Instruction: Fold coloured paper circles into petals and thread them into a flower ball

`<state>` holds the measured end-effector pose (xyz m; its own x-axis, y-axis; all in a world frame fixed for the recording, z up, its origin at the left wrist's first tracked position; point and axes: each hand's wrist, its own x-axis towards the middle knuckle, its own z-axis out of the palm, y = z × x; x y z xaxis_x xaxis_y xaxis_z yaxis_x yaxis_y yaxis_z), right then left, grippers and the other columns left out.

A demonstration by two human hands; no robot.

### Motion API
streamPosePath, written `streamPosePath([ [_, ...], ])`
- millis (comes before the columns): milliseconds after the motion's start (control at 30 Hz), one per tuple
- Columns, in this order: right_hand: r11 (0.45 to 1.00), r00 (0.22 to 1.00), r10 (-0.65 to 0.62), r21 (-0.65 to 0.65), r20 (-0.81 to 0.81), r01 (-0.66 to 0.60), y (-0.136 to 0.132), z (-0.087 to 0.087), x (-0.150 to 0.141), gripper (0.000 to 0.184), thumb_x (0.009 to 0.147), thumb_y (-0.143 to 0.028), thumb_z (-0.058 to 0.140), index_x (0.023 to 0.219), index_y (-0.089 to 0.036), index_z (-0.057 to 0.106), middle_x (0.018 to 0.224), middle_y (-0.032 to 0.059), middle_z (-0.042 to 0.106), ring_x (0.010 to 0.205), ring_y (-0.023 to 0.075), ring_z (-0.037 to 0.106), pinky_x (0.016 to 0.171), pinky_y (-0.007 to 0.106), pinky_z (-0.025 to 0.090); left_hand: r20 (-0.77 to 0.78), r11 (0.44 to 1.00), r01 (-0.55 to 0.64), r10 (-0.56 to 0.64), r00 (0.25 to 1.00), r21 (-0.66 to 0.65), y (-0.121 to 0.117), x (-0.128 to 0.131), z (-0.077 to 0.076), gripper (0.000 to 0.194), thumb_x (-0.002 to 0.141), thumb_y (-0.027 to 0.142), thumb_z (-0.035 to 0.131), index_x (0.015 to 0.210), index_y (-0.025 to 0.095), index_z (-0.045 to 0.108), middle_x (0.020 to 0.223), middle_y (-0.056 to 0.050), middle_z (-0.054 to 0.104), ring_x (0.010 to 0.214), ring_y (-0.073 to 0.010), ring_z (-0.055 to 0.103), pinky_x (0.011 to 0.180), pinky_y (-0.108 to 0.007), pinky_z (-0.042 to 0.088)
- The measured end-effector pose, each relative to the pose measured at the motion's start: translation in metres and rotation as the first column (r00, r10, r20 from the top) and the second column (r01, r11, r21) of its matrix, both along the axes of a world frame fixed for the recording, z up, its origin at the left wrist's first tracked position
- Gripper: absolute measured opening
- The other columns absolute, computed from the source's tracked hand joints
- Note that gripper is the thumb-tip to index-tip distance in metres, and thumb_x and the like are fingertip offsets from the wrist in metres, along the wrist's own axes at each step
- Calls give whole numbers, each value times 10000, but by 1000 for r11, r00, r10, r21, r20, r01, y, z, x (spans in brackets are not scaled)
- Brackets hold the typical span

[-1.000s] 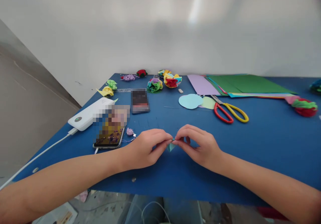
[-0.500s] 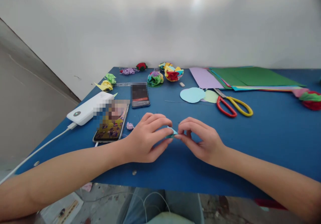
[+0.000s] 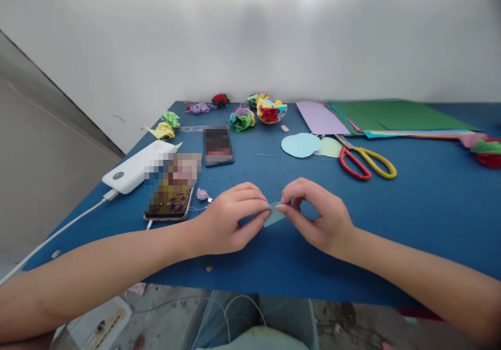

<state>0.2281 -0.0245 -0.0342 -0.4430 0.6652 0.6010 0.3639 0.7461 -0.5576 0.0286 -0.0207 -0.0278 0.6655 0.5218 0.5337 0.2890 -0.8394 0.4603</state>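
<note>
A small light-blue piece of paper (image 3: 275, 216) hangs between my two hands, a little above the blue table. My left hand (image 3: 238, 217) pinches its left edge with thumb and fingertips. At its right upper edge, my right hand (image 3: 316, 213) pinches it between thumb and forefinger. Fingertips cover both ends, so its full shape is hidden. Beyond the hands lie light-blue paper rounds (image 3: 301, 145) overlapping a pale-green round (image 3: 330, 147). Scissors (image 3: 364, 162) with one red and one yellow handle rest beside them, partly open.
Coloured paper sheets (image 3: 399, 117) are stacked at the back right. Crumpled paper flowers (image 3: 271, 112) stand along the back. On the left are a white power bank (image 3: 136, 167) with a cable, a phone (image 3: 172, 196) and a second phone (image 3: 218, 146). The table's front edge (image 3: 250, 291) is near my lap.
The light-blue paper has turned, so a wider flat face now shows below the fingertips. Both hands have shifted their pinch on it, and my left fingers have drawn closer together.
</note>
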Motion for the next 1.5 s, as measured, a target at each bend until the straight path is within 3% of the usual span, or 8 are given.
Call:
streamPosePath([
  [133, 999, 999, 34, -20, 6, -33, 0, 1, 0, 39, 825, -174, 524, 861, -186, 516, 753, 9, 542, 623, 94, 480, 576, 222, 428, 73, 997, -24, 30, 997, -79, 0, 1, 4, 108, 809, 95, 501, 853, 125, 595, 804, -75, 627, 799, -148, 532, 758, -310, 467],
  [500, 998, 999, 37, -46, 0, -37, 0, 0, -1, 34, 826, -150, 515, 811, -180, 517, 718, 3, 532, 617, 91, 471, 582, 221, 413, 46, 992, -19, 25, 999, -123, -1, 2, 6, 115, 828, 136, 470, 765, 137, 566, 736, -60, 595, 742, -142, 506, 711, -293, 440],
  [633, 992, 994, 112, -64, 15, -111, -1, 0, -2, 34, 838, -169, 502, 817, -181, 526, 728, 12, 545, 636, 98, 490, 596, 225, 429, -130, 957, 5, -44, 990, -290, -4, 1, 7, 223, 873, 206, 399, 684, 139, 497, 622, -10, 483, 613, -103, 425, 592, -239, 374],
  [733, 983, 992, 124, -141, 15, -121, -2, 3, -2, 66, 853, -214, 487, 824, -180, 536, 737, 16, 559, 627, 95, 492, 587, 218, 439, -149, 918, 37, -103, 983, -394, -6, -1, 7, 235, 901, 236, 342, 742, 138, 486, 660, -1, 469, 604, -87, 410, 583, -217, 357],
  [867, 956, 995, 97, -277, -1, -94, -3, 6, -3, 133, 870, -261, 471, 812, -171, 551, 724, 15, 571, 624, 92, 504, 574, 207, 441, -97, 923, -9, -30, 995, -384, -5, -2, 7, 258, 907, 266, 344, 723, 142, 476, 648, 8, 433, 605, -87, 390, 596, -217, 347],
  [1033, 932, 987, 161, -331, 6, -150, -4, 6, -2, 123, 864, -241, 478, 803, -171, 558, 725, 13, 578, 627, 92, 503, 583, 210, 444, -136, 898, 7, -75, 988, -441, -2, -2, 8, 309, 920, 279, 316, 704, 137, 485, 635, 14, 425, 596, -81, 400, 589, -210, 341],
  [1333, 879, 987, 159, -452, -22, -151, -1, 3, -3, 190, 877, -323, 468, 820, -170, 565, 761, 19, 590, 681, 106, 534, 596, 212, 442, -49, 945, -57, 43, 998, -322, -7, -1, 6, 228, 903, 220, 352, 702, 147, 431, 671, 15, 402, 622, -83, 378, 612, -218, 329],
  [1500, 892, 983, 186, -420, 3, -167, -2, 2, -3, 147, 858, -277, 502, 787, -166, 567, 739, 9, 584, 641, 91, 508, 607, 214, 429, -147, 880, -10, -68, 987, -475, -2, -3, 10, 271, 903, 250, 347, 670, 144, 436, 610, 35, 378, 565, -70, 356, 549, -208, 300],
])
